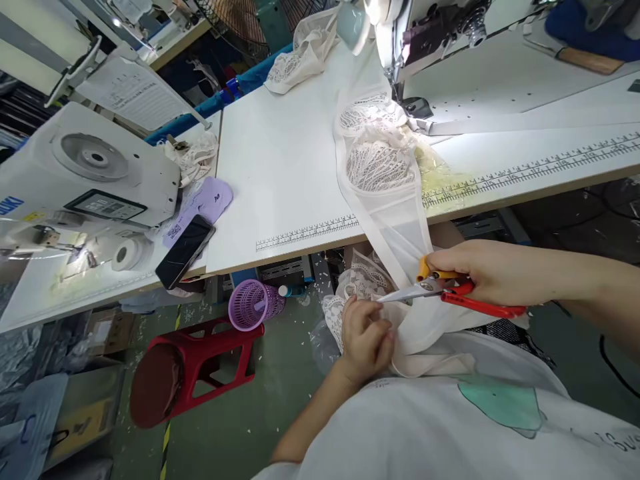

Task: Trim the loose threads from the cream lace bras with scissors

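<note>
My right hand (470,270) is closed on red and orange thread snips (450,292), whose blades point left toward my left hand. My left hand (365,337) pinches a white lace and fabric piece (380,167) in my lap, just below the blade tips. That chain of lace cups runs up from my lap over the table edge to the sewing machine (425,30) at the top.
A white table (280,160) with a printed ruler strip lies ahead. On the left stand another sewing machine (85,167), a phone (185,251) and a tape roll (125,255). A red stool (195,363) and a purple basket (253,305) stand on the floor. More lace (305,53) lies at the back.
</note>
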A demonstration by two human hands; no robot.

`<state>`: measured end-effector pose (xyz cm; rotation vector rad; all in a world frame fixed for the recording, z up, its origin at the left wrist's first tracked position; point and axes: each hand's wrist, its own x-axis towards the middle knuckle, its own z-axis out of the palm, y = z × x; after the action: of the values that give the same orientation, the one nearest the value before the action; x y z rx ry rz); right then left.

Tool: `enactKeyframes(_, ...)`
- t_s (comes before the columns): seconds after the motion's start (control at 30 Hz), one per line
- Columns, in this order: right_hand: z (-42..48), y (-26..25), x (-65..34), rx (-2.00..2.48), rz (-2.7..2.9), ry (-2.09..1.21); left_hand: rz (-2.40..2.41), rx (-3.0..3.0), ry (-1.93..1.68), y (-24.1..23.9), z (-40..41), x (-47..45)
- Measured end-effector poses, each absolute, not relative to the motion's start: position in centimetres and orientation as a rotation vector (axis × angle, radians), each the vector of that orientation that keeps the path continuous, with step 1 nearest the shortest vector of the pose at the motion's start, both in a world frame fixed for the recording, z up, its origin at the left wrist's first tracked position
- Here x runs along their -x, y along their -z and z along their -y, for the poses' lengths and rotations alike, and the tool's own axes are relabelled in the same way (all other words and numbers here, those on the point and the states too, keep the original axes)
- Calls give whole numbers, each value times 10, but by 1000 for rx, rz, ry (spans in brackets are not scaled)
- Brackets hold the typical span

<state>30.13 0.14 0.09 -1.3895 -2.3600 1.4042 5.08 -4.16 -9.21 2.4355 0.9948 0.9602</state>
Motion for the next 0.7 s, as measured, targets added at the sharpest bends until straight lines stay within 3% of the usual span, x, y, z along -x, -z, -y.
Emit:
enactKeyframes(0.2,1,-1,-308,1422,2327,-1337,-484,-2637,-645,93,49,-43)
enactKeyframes(0.33,-3,0,-308,1454,2383,-1296,-419,-2570,-404,70,36,-37)
enactKeyframes(0.53,-7,-3,-308,1324,2388,-1337,-333,-2011,-466,24,2,-53)
enactKeyframes(0.7,-8,-6,-317,1131,2175,-1538,-590,-1906,-532,34,-17,-74)
